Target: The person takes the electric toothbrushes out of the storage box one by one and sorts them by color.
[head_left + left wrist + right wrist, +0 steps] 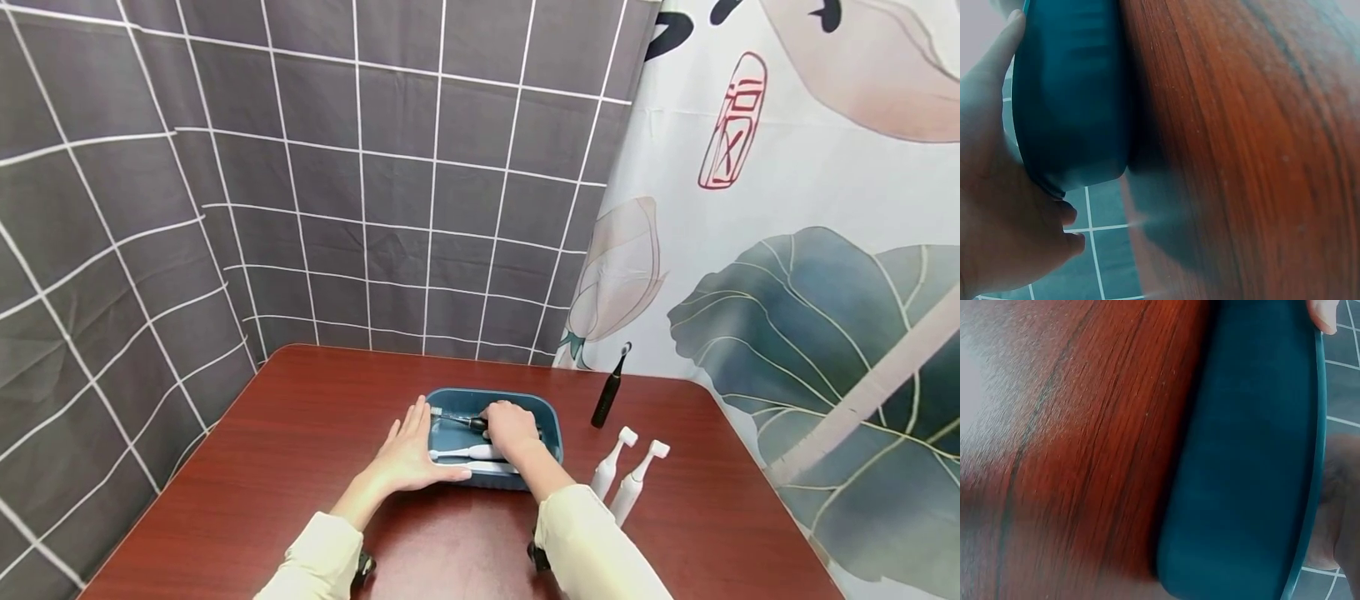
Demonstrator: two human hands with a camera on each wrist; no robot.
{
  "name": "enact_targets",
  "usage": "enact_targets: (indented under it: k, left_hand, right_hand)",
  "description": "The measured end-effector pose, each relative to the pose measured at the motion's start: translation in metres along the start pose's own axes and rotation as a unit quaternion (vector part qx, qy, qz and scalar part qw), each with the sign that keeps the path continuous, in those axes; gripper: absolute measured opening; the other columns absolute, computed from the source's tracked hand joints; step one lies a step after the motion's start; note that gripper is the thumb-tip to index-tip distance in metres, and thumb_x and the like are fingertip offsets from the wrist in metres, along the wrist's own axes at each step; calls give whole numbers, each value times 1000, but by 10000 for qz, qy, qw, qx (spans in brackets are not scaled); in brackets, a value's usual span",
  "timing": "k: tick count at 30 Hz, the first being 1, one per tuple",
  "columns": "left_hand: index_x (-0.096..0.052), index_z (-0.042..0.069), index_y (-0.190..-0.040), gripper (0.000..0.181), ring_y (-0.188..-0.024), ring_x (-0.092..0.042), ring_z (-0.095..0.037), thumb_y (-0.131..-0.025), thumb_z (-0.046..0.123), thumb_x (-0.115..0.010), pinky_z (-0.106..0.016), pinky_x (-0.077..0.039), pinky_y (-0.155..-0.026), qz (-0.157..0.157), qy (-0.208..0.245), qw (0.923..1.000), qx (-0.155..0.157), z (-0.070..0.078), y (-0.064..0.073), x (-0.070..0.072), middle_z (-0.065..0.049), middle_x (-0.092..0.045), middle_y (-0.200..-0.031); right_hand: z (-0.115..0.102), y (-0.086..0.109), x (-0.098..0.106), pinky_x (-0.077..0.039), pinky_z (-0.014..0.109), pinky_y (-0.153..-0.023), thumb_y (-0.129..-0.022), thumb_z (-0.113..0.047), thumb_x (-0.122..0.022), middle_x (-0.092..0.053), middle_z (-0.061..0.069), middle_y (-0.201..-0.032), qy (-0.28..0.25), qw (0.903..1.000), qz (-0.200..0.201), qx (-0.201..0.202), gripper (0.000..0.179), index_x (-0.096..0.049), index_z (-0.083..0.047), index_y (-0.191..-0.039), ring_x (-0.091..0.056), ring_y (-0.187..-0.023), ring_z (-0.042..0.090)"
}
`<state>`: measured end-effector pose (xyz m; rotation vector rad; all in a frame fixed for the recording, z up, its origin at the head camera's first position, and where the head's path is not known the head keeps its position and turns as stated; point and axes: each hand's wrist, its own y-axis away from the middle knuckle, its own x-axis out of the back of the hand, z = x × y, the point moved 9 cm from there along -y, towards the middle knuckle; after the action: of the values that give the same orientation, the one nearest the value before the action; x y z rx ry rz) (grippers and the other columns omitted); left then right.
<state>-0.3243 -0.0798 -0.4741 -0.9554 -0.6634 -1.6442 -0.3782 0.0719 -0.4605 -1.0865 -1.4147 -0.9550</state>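
A blue plastic bin (557, 442) sits on the table with electric toothbrushes lying in it. My left hand (405, 458) rests on its left end, fingers straight along the side and thumb over the front rim. The bin's outer wall (1072, 94) fills much of the left wrist view. Reaching inside, my right hand (513, 427) curls its fingers round the handle of a black toothbrush (471, 422), whose head points left. A white toothbrush (472, 452) lies in front of it, and another white handle (491, 467) runs along the front wall. The right fingertips are partly hidden.
Right of the bin, a black electric toothbrush (608, 393) stands on the red-brown wooden table (300, 467). Two white electric toothbrushes (603, 477) stand closer, beside my right forearm. A grey checked curtain (397, 192) hangs behind the table, with a printed curtain (645, 167) at right.
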Motion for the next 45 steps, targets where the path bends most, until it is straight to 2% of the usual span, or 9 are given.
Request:
enact_targets:
  k: [10, 16, 21, 28, 34, 41, 45]
  left_hand:
    - [-12, -4, -158, 140, -152, -10, -35, -65, 82, -71, -56, -12, -120, 11, 10, 10000, 26, -1, 0, 2, -19, -7, -167]
    - [-13, -5, -158, 141, -152, -10, -35, -65, 84, -69, -56, -12, -119, -1, -34, 10000, 19, -4, -2, 0, -18, -7, -167]
    - [-13, -4, -158, 140, -152, -9, -36, -65, 84, -69, -57, -11, -119, 12, -16, 10000, 16, -5, -2, 0, -18, -6, -167]
    - [-12, -3, -159, 140, -153, -8, -35, -65, 84, -70, -57, -10, -119, -50, 29, 10000, 40, -5, -1, -1, -17, -5, -167]
    - [-11, -3, -159, 140, -153, -7, -34, -65, 84, -69, -57, -9, -120, -82, 0, 10000, 34, -4, -1, -1, -16, -4, -167]
    - [-13, -3, -159, 138, -152, -8, -36, -66, 82, -70, -58, -9, -119, -83, 62, 9999, -13, -2, -1, -1, -18, -6, -167]
    - [-12, -3, -159, 138, -152, -8, -36, -67, 81, -71, -58, -9, -119, -95, 97, 9999, -20, -1, -1, -1, -17, -5, -167]
  right_hand:
    - [-6, 12, 22, -56, 46, -80, -90, -25, -77, -70, 5, -110, -297, 9967, 617, 433, 33, -74, -18, -123, -67, -102, 25]
    - [-10, 26, 35, -57, 43, -74, -92, -25, -75, -69, 5, -107, -857, 9890, 1006, 661, 35, -72, -18, -126, -67, -92, 24]
    - [-11, 38, 47, -56, 44, -72, -92, -24, -74, -68, 4, -107, -1262, 9818, 1159, 820, 34, -72, -18, -126, -66, -89, 24]
    - [-11, 48, 55, -56, 41, -72, -93, -25, -74, -68, 4, -106, -1435, 9760, 1284, 1021, 34, -72, -16, -126, -66, -89, 23]
    - [-10, 60, 65, -56, 40, -73, -94, -26, -73, -69, 4, -108, -1649, 9663, 1539, 1244, 35, -71, -15, -127, -67, -91, 21]
    - [-9, 83, 76, -56, 33, -72, -92, -26, -74, -69, -1, -107, -1930, 9560, 1769, 1325, 34, -72, -18, -126, -65, -90, 14]
    - [-5, 98, 84, -56, 29, -73, -90, -25, -77, -69, -7, -106, -2313, 9448, 1915, 1311, 34, -73, -22, -123, -64, -91, 10]
